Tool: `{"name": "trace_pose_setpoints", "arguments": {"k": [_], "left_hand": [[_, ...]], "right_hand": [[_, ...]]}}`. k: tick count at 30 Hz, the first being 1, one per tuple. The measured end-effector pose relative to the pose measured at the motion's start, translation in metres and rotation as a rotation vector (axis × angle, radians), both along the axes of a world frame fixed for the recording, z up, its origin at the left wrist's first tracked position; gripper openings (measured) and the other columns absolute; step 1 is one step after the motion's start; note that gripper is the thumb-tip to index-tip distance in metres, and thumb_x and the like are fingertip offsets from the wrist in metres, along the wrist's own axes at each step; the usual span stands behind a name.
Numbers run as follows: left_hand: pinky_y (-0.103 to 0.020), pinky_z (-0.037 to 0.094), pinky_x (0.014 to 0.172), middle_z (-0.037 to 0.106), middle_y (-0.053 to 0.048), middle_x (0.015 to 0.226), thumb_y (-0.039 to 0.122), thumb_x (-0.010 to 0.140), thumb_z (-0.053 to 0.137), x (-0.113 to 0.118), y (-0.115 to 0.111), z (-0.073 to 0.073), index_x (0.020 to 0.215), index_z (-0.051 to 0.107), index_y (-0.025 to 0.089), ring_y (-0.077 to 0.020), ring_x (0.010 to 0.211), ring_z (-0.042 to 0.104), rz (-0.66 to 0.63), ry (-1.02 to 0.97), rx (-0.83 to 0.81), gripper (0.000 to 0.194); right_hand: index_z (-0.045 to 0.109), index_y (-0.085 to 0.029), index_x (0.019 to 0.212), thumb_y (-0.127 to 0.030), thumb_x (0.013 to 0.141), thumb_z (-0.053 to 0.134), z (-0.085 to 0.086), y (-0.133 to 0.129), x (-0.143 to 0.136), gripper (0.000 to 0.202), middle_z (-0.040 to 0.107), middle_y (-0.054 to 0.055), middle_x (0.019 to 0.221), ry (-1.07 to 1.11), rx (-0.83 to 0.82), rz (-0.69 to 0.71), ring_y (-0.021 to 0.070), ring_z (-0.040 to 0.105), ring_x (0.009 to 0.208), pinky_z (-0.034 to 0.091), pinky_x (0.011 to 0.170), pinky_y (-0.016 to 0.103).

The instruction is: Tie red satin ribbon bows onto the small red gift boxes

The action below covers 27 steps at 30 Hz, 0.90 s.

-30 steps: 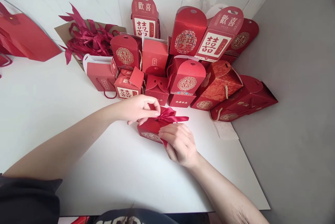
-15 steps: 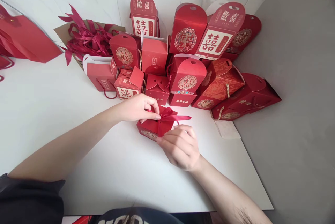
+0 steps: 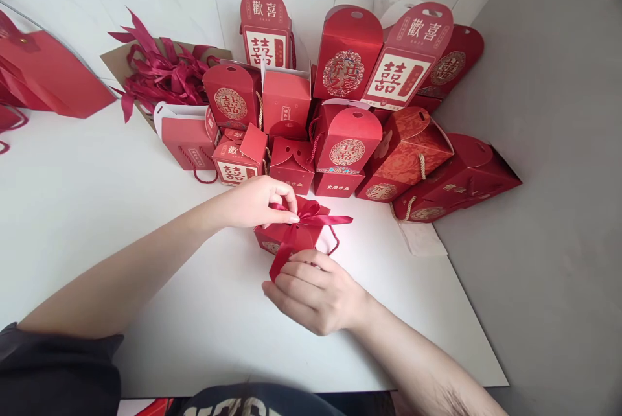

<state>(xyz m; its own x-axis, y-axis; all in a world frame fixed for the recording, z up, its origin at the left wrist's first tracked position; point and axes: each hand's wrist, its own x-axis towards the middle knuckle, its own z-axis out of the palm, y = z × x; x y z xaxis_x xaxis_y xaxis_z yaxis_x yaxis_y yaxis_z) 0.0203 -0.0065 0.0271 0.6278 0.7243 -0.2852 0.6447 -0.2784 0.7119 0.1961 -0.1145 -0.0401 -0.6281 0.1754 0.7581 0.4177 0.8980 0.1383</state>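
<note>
A small red gift box (image 3: 279, 234) with a gold round emblem sits on the white table before me, a twisted red cord at its right side. On its top lies a dark red ribbon bow (image 3: 311, 210), one tail pointing right. My left hand (image 3: 272, 202) pinches the ribbon near the knot between thumb and finger. Another ribbon tail (image 3: 282, 263) hangs over the box front down to my right hand (image 3: 315, 286), whose curled fingers are closed beside its end; the fingertips are partly hidden.
Several red boxes (image 3: 347, 137) stand stacked behind the bow. Loose ribbons (image 3: 165, 72) lie in a brown bag at back left, with a red bag (image 3: 58, 72) farther left. A grey wall (image 3: 549, 163) borders the white table (image 3: 194, 319) on the right.
My right hand has moved down and left, toward me, and a ribbon tail now stretches over the box front. My left hand stays at the knot.
</note>
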Motion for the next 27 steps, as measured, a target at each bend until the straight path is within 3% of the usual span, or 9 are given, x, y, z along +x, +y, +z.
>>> {"name": "trace_pose_setpoints", "arguments": {"k": [4, 7, 9, 11, 16, 19, 27], "left_hand": [[-0.019, 0.030, 0.047, 0.057, 0.006, 0.060, 0.047, 0.069, 0.076, -0.001, 0.001, 0.001, 0.089, 0.062, 0.019, -0.0072, 0.050, 0.042, -0.068, -0.018, 0.025, 0.037], [-0.020, 0.031, 0.049, 0.057, 0.006, 0.063, 0.046, 0.068, 0.076, 0.000, -0.001, 0.006, 0.091, 0.061, 0.020, -0.0080, 0.052, 0.043, -0.086, -0.001, 0.007, 0.039], [-0.021, 0.030, 0.050, 0.055, 0.006, 0.062, 0.047, 0.068, 0.076, 0.001, -0.003, 0.011, 0.092, 0.060, 0.020, -0.0090, 0.053, 0.042, -0.085, 0.027, 0.011, 0.039], [-0.021, 0.030, 0.050, 0.051, 0.007, 0.060, 0.047, 0.068, 0.075, 0.002, -0.005, 0.014, 0.091, 0.060, 0.021, -0.0094, 0.054, 0.040, -0.087, 0.046, 0.022, 0.038], [-0.021, 0.028, 0.052, 0.048, 0.008, 0.060, 0.047, 0.068, 0.075, 0.001, -0.004, 0.008, 0.089, 0.059, 0.022, -0.0090, 0.054, 0.038, -0.099, 0.046, 0.048, 0.037], [-0.021, 0.027, 0.051, 0.045, 0.008, 0.059, 0.050, 0.067, 0.075, 0.001, -0.003, 0.004, 0.089, 0.061, 0.022, -0.0092, 0.054, 0.036, -0.109, 0.037, 0.084, 0.038], [-0.021, 0.027, 0.053, 0.043, 0.007, 0.058, 0.044, 0.068, 0.074, 0.002, -0.005, 0.014, 0.087, 0.065, 0.021, -0.0097, 0.055, 0.036, -0.119, 0.016, 0.062, 0.032]], "right_hand": [[0.067, -0.018, 0.101, -0.029, 0.090, 0.063, 0.003, 0.004, 0.011, 0.016, 0.073, 0.001, 0.089, 0.134, -0.122, -0.070, 0.0143, 0.065, 0.089, 0.051, 0.088, 0.034], [0.066, -0.021, 0.100, -0.023, 0.090, 0.060, 0.005, 0.009, 0.021, 0.012, 0.070, 0.005, 0.098, 0.290, -0.243, -0.340, 0.0194, 0.063, 0.094, 0.047, 0.085, 0.039], [0.068, -0.022, 0.098, -0.024, 0.091, 0.058, 0.004, 0.013, 0.024, 0.012, 0.068, 0.008, 0.106, 0.301, -0.322, -0.505, 0.0228, 0.061, 0.099, 0.044, 0.087, 0.041], [0.069, -0.022, 0.101, -0.028, 0.093, 0.056, 0.002, 0.016, 0.024, 0.016, 0.065, 0.009, 0.117, 0.255, -0.387, -0.586, 0.0252, 0.058, 0.105, 0.042, 0.092, 0.043], [0.063, -0.019, 0.121, -0.037, 0.098, 0.047, -0.002, 0.022, 0.023, 0.033, 0.054, 0.011, 0.139, 0.143, -0.547, -0.635, 0.0276, 0.052, 0.117, 0.040, 0.100, 0.046], [0.060, -0.023, 0.127, -0.039, 0.100, 0.042, -0.001, 0.024, 0.026, 0.036, 0.048, 0.010, 0.145, 0.107, -0.629, -0.643, 0.0274, 0.050, 0.122, 0.037, 0.104, 0.048], [0.055, -0.032, 0.134, -0.043, 0.101, 0.037, -0.004, 0.029, 0.035, 0.039, 0.044, 0.008, 0.148, 0.203, -0.890, -0.538, 0.0285, 0.043, 0.134, 0.036, 0.108, 0.056]]}}
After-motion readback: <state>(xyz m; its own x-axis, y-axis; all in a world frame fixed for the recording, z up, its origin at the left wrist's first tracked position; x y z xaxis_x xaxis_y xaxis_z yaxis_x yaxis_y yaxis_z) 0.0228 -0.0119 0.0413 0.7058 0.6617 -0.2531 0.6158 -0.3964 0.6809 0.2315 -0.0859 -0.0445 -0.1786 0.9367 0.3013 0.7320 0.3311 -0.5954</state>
